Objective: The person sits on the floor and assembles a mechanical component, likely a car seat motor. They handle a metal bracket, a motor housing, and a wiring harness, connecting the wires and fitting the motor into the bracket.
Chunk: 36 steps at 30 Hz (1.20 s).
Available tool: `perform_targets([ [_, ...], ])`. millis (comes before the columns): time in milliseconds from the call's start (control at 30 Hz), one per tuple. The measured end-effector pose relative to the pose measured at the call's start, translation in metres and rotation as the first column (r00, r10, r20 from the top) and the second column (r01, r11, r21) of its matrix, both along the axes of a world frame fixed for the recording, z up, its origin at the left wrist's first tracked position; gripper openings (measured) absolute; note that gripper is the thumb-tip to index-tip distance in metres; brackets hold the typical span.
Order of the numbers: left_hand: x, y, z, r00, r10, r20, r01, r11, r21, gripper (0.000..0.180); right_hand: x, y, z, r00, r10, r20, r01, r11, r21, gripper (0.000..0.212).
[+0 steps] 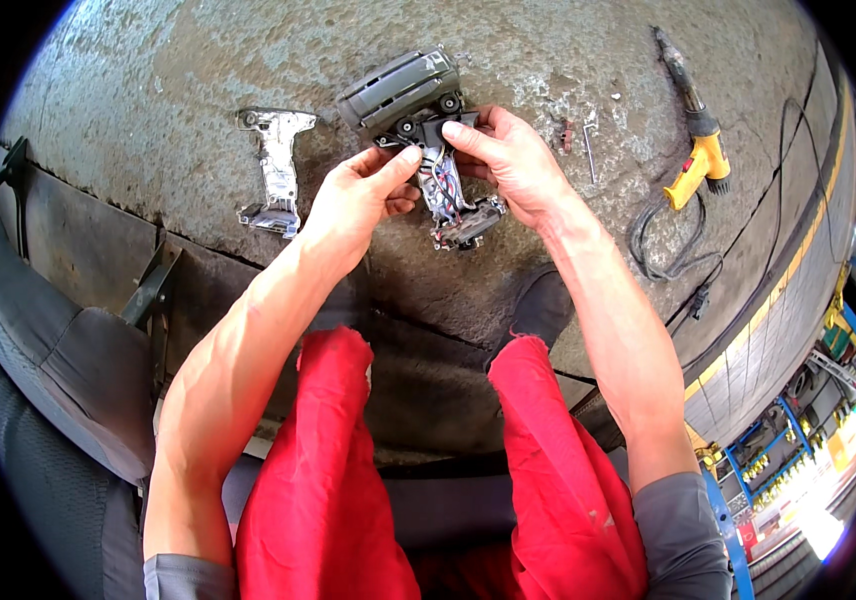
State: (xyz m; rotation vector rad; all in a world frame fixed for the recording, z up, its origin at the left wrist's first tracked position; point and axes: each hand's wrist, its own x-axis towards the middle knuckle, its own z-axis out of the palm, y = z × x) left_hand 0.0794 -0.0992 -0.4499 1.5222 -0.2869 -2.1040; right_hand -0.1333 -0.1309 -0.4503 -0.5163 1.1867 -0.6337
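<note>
An opened-up cordless power tool (403,90), dark grey with a cylindrical body, is between my hands above the concrete floor. Its handle (440,185) points toward me, and wires show inside its pale half-shell. My left hand (363,195) is closed at the left side of the handle, thumb near the wires. From the right, my right hand (513,160) grips the tool where handle and body meet, its thumb on a black part. Part of the fingers of each hand is hidden behind the tool. The loose other handle half (278,170) lies on the floor to the left, inner side up.
At the right a yellow soldering-iron-like heat tool (700,165) with a metal nozzle lies on the floor, its black cord (663,265) looped beside it. A thin L-shaped key (590,152) and a small reddish piece (567,137) lie nearer. A dark padded seat (68,370) stands at left.
</note>
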Motion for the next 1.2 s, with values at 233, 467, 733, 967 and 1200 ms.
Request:
perform_targets([
  [233,0.011,0.010,-0.002,0.992,0.020,-0.124,-0.024,0.999,-0.028,0.027,-0.002,-0.003,0.006,1.000,0.009,0.010,-0.009,1.000,0.016,0.050],
  [467,0.009,0.006,-0.002,0.998,-0.009,-0.062,0.007,0.999,-0.036,0.024,0.000,0.001,0.004,1.000,-0.015,0.020,0.015,1.000,0.006,0.050],
  [733,0.004,0.010,0.005,0.990,-0.027,0.138,0.045,0.991,-0.125,0.027,-0.006,0.005,0.002,0.996,-0.039,0.078,0.036,0.999,0.029,0.051],
  [967,-0.011,0.016,0.024,0.918,-0.029,0.397,0.134,0.962,-0.238,0.028,-0.010,0.008,0.003,0.980,-0.108,0.169,0.100,0.993,0.059,0.042],
  [1200,-0.019,0.013,0.034,0.840,-0.056,0.539,0.217,0.947,-0.239,0.023,-0.013,0.014,0.002,0.972,-0.134,0.195,0.124,0.990,0.064,0.042],
])
